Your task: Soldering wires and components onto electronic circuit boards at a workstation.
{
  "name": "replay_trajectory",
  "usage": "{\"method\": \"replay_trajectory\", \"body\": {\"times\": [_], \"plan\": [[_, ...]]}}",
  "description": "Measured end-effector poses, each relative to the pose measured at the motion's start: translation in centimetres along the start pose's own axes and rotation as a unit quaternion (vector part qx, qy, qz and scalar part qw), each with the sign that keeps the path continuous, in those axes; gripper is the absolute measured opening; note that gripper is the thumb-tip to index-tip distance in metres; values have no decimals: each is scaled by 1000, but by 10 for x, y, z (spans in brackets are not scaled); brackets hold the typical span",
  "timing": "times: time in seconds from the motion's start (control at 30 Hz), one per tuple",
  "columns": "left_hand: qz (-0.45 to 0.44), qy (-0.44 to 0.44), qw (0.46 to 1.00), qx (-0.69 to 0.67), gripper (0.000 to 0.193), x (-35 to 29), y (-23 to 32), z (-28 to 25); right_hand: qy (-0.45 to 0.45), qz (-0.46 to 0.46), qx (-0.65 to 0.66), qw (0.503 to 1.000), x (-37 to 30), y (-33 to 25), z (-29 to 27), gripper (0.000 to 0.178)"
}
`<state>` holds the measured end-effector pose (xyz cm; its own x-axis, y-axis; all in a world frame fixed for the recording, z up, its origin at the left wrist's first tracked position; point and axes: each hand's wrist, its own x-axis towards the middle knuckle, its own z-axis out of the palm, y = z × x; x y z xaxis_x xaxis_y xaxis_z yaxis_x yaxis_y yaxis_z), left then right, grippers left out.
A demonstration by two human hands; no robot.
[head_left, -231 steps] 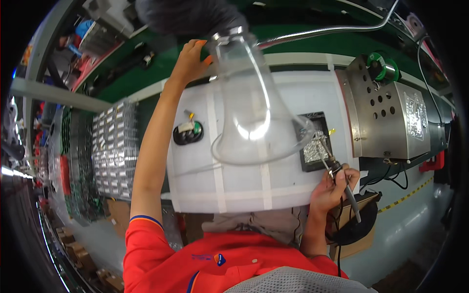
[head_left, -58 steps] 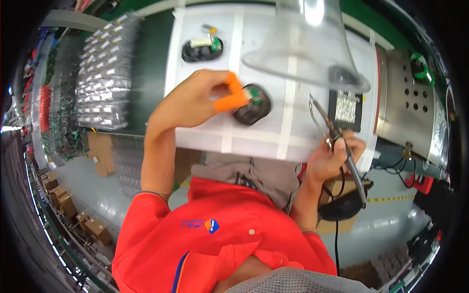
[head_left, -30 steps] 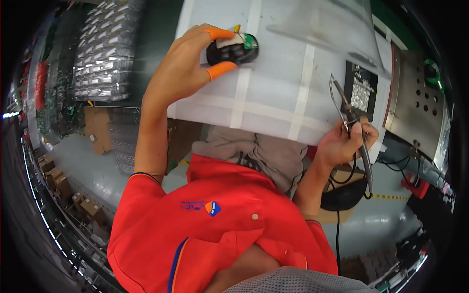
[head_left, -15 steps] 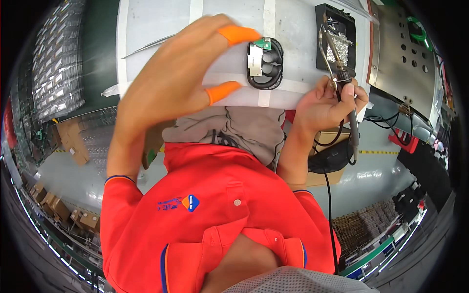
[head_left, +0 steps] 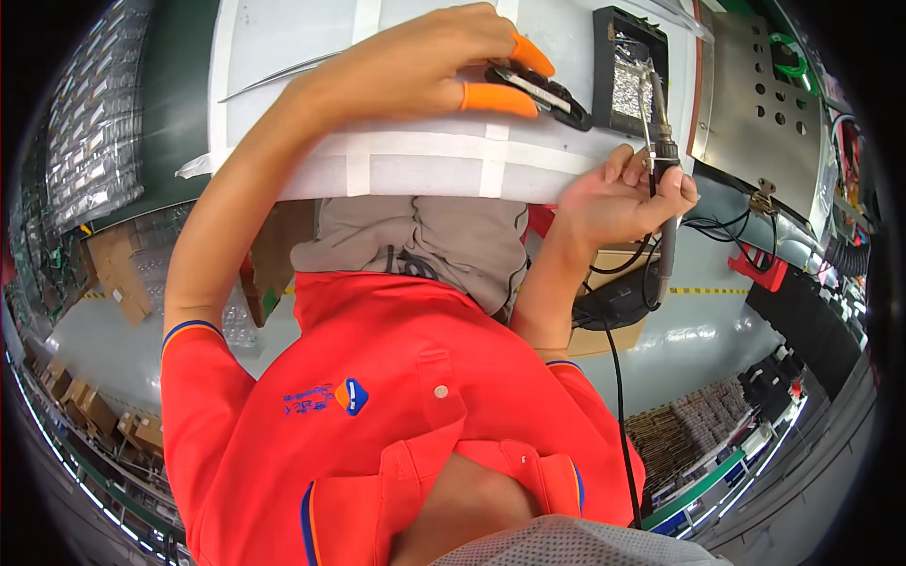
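My left hand [head_left: 425, 61], with orange finger cots on thumb and forefinger, pinches a black oval electronic part [head_left: 572, 109]. The part is tilted up on its edge over the worktable, and its far end points right; a pale strip shows along it. My right hand [head_left: 628, 200] is wrapped round a soldering iron [head_left: 666, 151] with a thin metal tube fixed alongside. The iron's front end reaches over a black tray [head_left: 602, 71] holding silvery solder scraps [head_left: 630, 90]. The part and the iron are apart.
Pointed metal tweezers [head_left: 274, 77] lie left, partly behind my left forearm. White tape strips [head_left: 406, 146] cross the table. A perforated metal box [head_left: 755, 113] stands right. Stacked clear plastic trays [head_left: 99, 123] are at far left. The iron's black cable [head_left: 618, 377] hangs past my right arm.
My left hand has moved right, closed on the black oval part and tipped it up off the table. The iron's front end sits lower over the tray; my right hand keeps its grip.
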<state>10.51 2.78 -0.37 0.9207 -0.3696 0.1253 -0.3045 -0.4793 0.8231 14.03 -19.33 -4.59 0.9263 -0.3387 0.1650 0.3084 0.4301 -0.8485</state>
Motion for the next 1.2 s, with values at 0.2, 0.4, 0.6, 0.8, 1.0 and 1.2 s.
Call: {"method": "replay_trajectory", "body": {"times": [0.2,0.4,0.6,0.8,1.0,1.2], "plan": [[-24,27,999,5,43,2,6,3,-24,-2,5,1000,2,1,-5,13],[34,80,995,45,32,6,-4,7,-43,-11,-3,999,7,-2,-10,13],[355,232,903,63,28,18,-35,22,-30,-9,0,1000,9,-2,-11,15],[340,229,907,94,28,15,-33,21,-20,3,1,1000,9,-3,-9,16],[313,193,916,157,29,11,-21,6,-39,-1,-7,999,10,-2,-8,16],[89,11,970,225,34,4,-5,-19,-33,8,-2,999,8,-3,-10,13]]}}
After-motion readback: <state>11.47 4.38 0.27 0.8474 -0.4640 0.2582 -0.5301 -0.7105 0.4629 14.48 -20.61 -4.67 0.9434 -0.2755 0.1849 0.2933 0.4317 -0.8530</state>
